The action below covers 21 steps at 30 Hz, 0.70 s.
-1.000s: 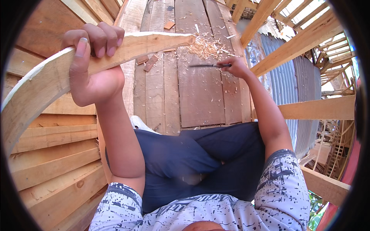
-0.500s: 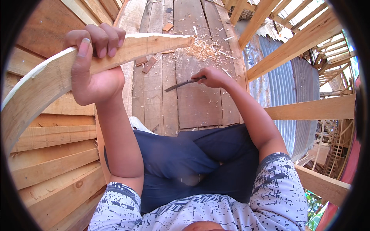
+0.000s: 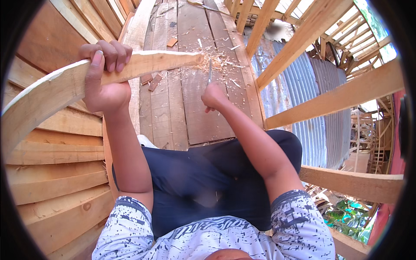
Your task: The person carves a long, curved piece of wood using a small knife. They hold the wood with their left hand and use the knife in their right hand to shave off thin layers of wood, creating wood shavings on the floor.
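Observation:
My left hand [image 3: 106,78] grips a long curved piece of wood [image 3: 149,65], fingers over its upper edge and thumb on the near side. The wood sweeps from the left rim of the view to a blunt end near the middle. Its upper edge looks pale and freshly cut. In my right hand [image 3: 214,96] is a knife, closed in the fist, with its thin blade [image 3: 210,69] pointing away from me. The blade stands just right of the wood's blunt end and appears apart from it.
Pale shavings [image 3: 223,65] lie scattered on the plank floor [image 3: 201,117] beyond my hands. Small reddish wood scraps [image 3: 155,82] rest under the curved piece. A slatted wooden wall [image 3: 65,151] runs along the left. Wooden rails [image 3: 338,97] and corrugated metal sheets [image 3: 305,138] are on the right.
My right hand has turned the knife from pointing left to pointing away, up beside the wood's end. The view has shifted slightly; my left hand keeps its grip on the wood.

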Tool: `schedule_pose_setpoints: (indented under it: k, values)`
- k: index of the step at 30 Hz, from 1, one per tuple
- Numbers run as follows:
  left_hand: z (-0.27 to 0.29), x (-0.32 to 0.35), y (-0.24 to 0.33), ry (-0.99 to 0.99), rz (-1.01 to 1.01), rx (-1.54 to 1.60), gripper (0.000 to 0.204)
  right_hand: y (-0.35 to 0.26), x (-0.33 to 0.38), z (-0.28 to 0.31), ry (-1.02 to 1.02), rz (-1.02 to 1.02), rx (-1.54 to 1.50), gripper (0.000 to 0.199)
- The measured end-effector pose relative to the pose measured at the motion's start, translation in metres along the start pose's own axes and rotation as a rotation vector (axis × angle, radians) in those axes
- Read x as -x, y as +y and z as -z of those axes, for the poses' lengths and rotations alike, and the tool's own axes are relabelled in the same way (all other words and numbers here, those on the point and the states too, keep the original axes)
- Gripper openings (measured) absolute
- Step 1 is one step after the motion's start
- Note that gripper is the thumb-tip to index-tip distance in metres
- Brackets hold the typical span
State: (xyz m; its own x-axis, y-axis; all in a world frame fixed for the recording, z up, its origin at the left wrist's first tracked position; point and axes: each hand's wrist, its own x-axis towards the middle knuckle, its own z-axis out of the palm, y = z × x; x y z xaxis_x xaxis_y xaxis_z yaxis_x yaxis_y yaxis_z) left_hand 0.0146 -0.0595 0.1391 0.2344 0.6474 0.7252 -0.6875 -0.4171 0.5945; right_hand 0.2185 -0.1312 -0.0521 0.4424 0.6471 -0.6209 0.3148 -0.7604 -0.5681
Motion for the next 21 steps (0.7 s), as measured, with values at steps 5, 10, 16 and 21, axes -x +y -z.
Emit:
schedule_pose_setpoints:
  k: [5, 10, 16, 21]
  values:
    - [-0.018, 0.003, 0.019, 0.003, 0.145, -0.001, 0.021, 0.032, -0.003, -0.017, 0.31, -0.079, -0.538, 0.068]
    - [0.006, 0.007, 0.023, 0.063, 0.228, -0.092, 0.026, 0.042, 0.002, -0.034, 0.516, -0.344, -0.739, 0.075]
    - [0.021, 0.015, 0.012, 0.085, 0.256, -0.13, 0.027, 0.067, -0.038, -0.06, 0.354, -0.062, -0.467, 0.079]
    - [0.027, 0.018, 0.013, 0.099, 0.251, -0.102, 0.027, 0.062, -0.028, -0.08, 0.611, 0.022, -0.592, 0.083]
